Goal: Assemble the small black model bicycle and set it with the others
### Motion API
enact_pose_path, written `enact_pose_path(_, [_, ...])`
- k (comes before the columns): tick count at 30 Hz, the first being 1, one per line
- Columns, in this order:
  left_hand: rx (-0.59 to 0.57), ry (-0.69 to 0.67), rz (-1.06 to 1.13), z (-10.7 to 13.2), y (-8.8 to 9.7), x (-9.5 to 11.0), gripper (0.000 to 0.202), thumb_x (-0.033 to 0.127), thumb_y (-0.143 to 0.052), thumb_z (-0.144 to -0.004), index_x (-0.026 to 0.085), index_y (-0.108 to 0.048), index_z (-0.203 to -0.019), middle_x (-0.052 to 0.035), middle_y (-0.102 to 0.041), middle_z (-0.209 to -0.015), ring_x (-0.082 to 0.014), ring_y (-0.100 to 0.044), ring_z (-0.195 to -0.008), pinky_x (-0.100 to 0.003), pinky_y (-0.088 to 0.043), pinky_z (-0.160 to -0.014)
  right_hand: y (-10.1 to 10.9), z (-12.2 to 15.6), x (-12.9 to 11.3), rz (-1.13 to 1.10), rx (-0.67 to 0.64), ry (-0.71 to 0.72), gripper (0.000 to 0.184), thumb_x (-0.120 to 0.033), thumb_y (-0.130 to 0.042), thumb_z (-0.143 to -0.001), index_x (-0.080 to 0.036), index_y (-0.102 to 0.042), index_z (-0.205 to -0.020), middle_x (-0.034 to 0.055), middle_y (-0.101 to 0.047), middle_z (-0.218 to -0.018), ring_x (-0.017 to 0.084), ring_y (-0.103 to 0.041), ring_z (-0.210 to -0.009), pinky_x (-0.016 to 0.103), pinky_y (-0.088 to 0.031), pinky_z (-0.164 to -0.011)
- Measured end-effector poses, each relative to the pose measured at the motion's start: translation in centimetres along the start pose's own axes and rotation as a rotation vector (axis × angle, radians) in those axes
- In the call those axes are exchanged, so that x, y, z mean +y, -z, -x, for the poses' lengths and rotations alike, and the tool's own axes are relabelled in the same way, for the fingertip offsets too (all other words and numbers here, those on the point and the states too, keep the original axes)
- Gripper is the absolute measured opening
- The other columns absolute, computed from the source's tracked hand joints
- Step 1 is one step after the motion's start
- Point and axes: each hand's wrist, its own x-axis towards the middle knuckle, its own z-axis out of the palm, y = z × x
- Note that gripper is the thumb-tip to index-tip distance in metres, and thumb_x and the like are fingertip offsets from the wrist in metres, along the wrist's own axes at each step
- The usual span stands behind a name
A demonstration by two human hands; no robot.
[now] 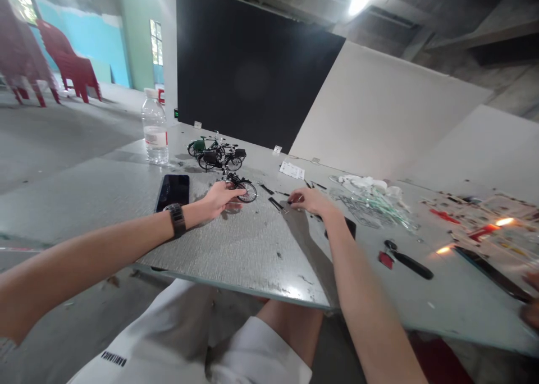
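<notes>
My left hand (pixel 219 199), with a dark watch on its wrist, is closed around the rear of a small black model bicycle (pixel 243 187) that lies on the grey table (pixel 236 249). My right hand (pixel 309 200) rests on the table a little to the right. Its fingers pinch a small dark part (pixel 293 200) that is too small to name. Several thin black parts (pixel 273 196) lie between the two hands.
Two finished model bicycles (pixel 217 154) stand farther back beside a water bottle (pixel 155 128). A black phone (pixel 173 191) lies left of my left hand. Plastic bags with green parts (pixel 370 201), a black-handled tool (pixel 410 263) and printed sheets (pixel 484 215) lie to the right. Red chairs (pixel 69 61) stand far left.
</notes>
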Motion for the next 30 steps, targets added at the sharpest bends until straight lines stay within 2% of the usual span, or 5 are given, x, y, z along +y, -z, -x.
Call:
enact_pose_path(5, [0.002, 0.023, 0.013, -0.1, 0.0, -0.1, 0.021, 0.016, -0.083, -0.076, 0.013, -0.064, -0.083, -0.0101, -0.071, -0.088, -0.0146, -0.068, -0.068, -0.025, -0.059, -0.059, -0.5, -0.3, 1.3, 0.036, 0.027, -0.083, 0.012, -0.017, -0.069, -0.082, -0.021, -0.076, -0.091, 0.006, -0.077, -0.094, 0.018, -0.069, -0.079, 0.028, -0.05, -0.069])
enact_pose_path(10, [-0.01, -0.023, 0.015, -0.6, 0.2, -0.5, 0.021, 0.015, -0.083, -0.076, 0.012, -0.064, -0.084, -0.0112, -0.071, -0.096, -0.0154, -0.07, -0.072, -0.027, -0.059, -0.06, -0.6, -0.8, 1.7, 0.14, 0.158, -0.103, 0.016, -0.022, -0.063, -0.092, -0.018, -0.076, -0.1, 0.0097, -0.077, -0.094, 0.019, -0.069, -0.08, 0.029, -0.049, -0.073])
enact_pose_path(14, [-0.024, -0.006, 0.003, -0.6, 0.2, -0.6, 0.021, 0.018, -0.083, -0.077, 0.012, -0.065, -0.086, -0.0118, -0.072, -0.096, -0.0172, -0.071, -0.075, -0.027, -0.059, -0.06, -1.2, -2.2, 0.7, 0.205, 0.267, -0.128, 0.027, -0.025, -0.051, -0.099, -0.018, -0.075, -0.111, 0.0128, -0.076, -0.109, 0.024, -0.069, -0.1, 0.032, -0.049, -0.083])
enact_pose_path(19, [0.001, -0.022, 0.03, -0.2, -0.1, -0.2, 0.021, 0.013, -0.084, -0.075, 0.013, -0.064, -0.082, -0.0084, -0.071, -0.094, -0.0149, -0.07, -0.069, -0.028, -0.06, -0.06, -2.2, -4.9, -0.4, 0.204, 0.244, -0.104, 0.037, -0.016, -0.045, -0.099, -0.016, -0.071, -0.124, 0.0153, -0.07, -0.128, 0.026, -0.065, -0.116, 0.034, -0.049, -0.093])
enact_pose_path(30, [-0.007, -0.048, 0.016, -0.2, 0.1, 0.6, 0.015, 0.014, -0.08, -0.08, 0.013, -0.066, -0.085, -0.0091, -0.073, -0.091, -0.0149, -0.07, -0.07, -0.025, -0.058, -0.058, -3.4, -9.1, -4.8, 0.219, 0.236, 0.089, 0.031, -0.02, -0.049, -0.1, -0.016, -0.072, -0.121, 0.0142, -0.073, -0.122, 0.024, -0.067, -0.112, 0.032, -0.049, -0.094])
